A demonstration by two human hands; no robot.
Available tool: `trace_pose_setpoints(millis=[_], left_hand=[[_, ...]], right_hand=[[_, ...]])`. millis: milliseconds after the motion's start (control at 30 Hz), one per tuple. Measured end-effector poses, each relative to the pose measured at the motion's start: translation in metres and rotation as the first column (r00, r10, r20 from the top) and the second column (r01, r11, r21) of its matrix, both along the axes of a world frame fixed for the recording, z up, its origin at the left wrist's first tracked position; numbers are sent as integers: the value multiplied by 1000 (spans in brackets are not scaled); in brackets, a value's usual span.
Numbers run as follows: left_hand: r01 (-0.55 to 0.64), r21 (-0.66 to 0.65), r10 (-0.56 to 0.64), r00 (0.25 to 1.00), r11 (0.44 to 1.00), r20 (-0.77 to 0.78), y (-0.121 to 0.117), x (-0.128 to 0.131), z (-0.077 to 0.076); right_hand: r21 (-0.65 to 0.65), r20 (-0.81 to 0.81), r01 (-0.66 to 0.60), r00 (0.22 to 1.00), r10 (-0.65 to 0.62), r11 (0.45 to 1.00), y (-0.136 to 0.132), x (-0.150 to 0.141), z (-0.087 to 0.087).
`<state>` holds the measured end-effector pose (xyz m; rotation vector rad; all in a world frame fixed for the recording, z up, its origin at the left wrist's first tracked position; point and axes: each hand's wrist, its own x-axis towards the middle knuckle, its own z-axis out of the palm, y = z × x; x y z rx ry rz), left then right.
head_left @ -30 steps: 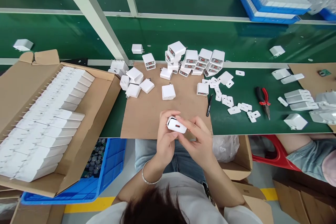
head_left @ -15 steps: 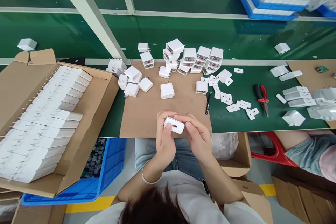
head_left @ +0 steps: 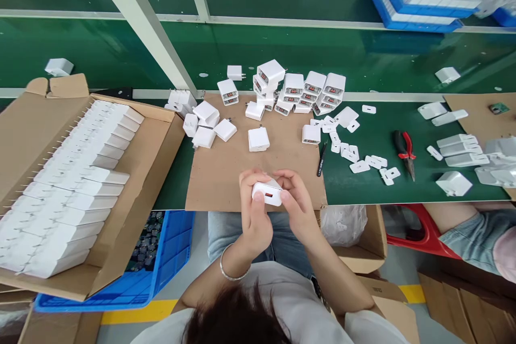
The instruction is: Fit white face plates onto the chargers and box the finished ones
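Observation:
A white charger with an orange port (head_left: 267, 193) is held in both hands over the front edge of a brown cardboard sheet (head_left: 226, 172). My left hand (head_left: 253, 215) grips its left end, thumb pressed on the port face. My right hand (head_left: 296, 201) wraps its right end with curled fingers. More white chargers lie loose on the cardboard, the nearest one (head_left: 258, 138) just beyond my hands, and a stacked pile (head_left: 298, 92) stands at the far edge. Small white face plates (head_left: 355, 156) are scattered to the right.
An open cardboard box (head_left: 157, 134) packed with rows of white chargers sits at the left, over a blue crate (head_left: 161, 274). Black tweezers (head_left: 321, 159) and red-handled pliers (head_left: 404, 151) lie on the green bench. Another person's leg (head_left: 471, 231) shows at the right.
Both hands have closed in tighter round the charger and shifted it slightly; my left thumb now presses the port face. The view drifted a little.

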<state>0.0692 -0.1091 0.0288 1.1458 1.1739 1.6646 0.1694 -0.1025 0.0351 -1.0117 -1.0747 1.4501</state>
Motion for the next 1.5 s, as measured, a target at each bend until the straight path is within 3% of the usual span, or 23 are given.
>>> trace_pose_setpoints(millis=[233,400,533,633,800,1000,1267,1500], left_hand=[[-40,30,42,997,999,-65,1,1,-4],[-13,-30,12,1000,999,-24,4,2,-5],[60,-77,-55,996,995,72,5,-1,-6],[167,-107,-171,985,980,-36,6,-10,-4],[242,-151,-283,875,959,-393,17,-35,1],[470,-270,-541,694,840,-476,32,-54,10],[431,-164,-460,801,887,-383,33,-48,-12],[397,-162,-428,822,903,-374,28,-41,-19]], right_hand=[[-8,250,-60,966,60,998,1,4,-8],[32,259,-58,965,48,998,0,0,-12],[57,235,7,972,-20,998,0,-1,-19],[87,264,60,961,-81,994,1,4,-22],[145,329,67,938,-112,987,5,23,-24],[227,404,17,908,-110,974,9,37,-26],[178,423,-175,902,85,968,20,45,-26],[176,274,-100,961,49,979,26,38,-35]])
